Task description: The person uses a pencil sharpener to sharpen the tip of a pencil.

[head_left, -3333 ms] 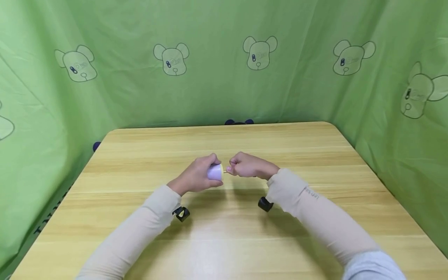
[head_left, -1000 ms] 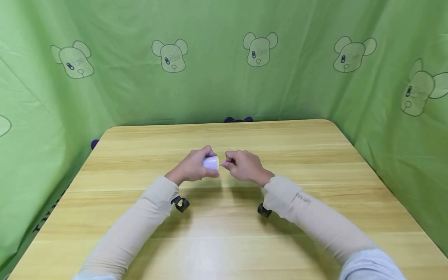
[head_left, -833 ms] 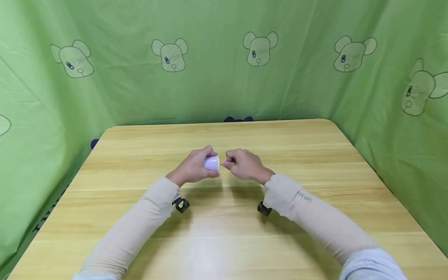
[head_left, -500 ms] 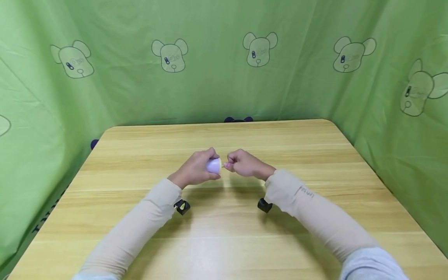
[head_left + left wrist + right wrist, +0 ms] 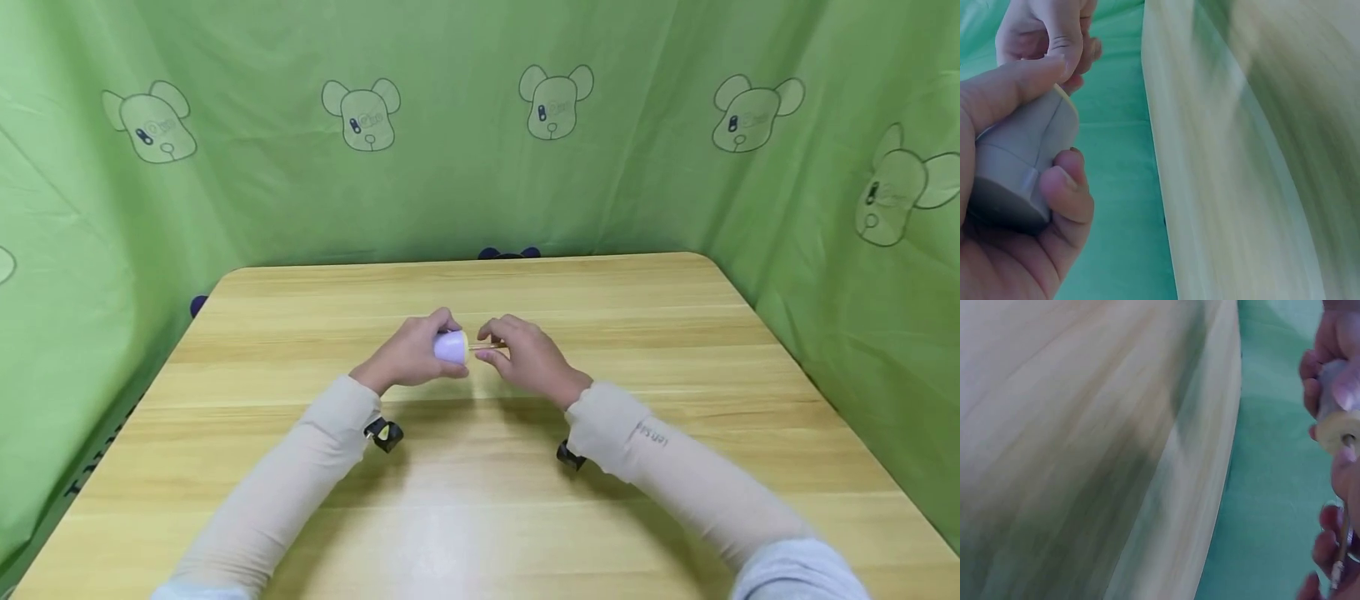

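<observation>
A purple barrel lies on its side in mid-air above the middle of a pale wooden desk, grasped in a person's left grip. Thumb and fingers wrap it from opposite sides, a hold that appears meant to steady it while leaving its yellow cap exposed. That cap faces the right grip, toward which a slim brown rod runs out roughly level from the cap's face. The right grip curls thumb and fingers around the rod close to the cap, probably because the rod is easier to guide there; how firmly it presses is hard to judge, as the right wrist view is dim and crops it at the edge. Barrel and rod share roughly one line between the two grips, which likely spares the rod any sideways strain. Neither piece touches the desk, perhaps to give both grips room to turn. Behind, a green curtain hangs past the desk's far edge.
</observation>
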Tool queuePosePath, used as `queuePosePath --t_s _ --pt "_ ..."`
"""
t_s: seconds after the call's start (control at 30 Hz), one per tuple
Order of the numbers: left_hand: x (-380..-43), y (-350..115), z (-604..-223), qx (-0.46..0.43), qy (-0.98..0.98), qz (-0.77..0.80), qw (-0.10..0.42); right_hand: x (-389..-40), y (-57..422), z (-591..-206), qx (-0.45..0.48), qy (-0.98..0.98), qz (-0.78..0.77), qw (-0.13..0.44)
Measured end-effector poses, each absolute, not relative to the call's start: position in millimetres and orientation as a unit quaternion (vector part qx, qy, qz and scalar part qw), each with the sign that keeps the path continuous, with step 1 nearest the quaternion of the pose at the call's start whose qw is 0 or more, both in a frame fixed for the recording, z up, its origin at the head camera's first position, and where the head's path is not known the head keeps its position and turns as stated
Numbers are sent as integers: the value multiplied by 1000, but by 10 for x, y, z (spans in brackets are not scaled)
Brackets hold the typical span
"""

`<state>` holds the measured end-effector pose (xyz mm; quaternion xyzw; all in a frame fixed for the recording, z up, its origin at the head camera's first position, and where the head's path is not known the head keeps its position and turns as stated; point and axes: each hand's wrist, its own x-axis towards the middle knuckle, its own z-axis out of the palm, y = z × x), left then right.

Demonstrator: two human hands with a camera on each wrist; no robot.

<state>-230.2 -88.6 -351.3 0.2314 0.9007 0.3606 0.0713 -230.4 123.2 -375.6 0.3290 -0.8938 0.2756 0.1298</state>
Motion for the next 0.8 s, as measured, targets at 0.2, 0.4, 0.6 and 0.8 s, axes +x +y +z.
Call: queuePosePath --t_s 0.2,0.4,0.6,0.8 --pt "-2314 -913 -3501 217 894 385 67 -2285 1196 -3835 327 -873 188 310" --pt "-2329 -903 -3463 225 890 392 61 -2321 1182 -3884 348 -844 200 356" --pt "-2293 -895 -3405 223 880 411 82 -2364 1193 -3962 375 -801 178 433" --pt "-2253 -856 -3346 207 864 440 128 -2404 1220 -3988 368 -765 124 514"
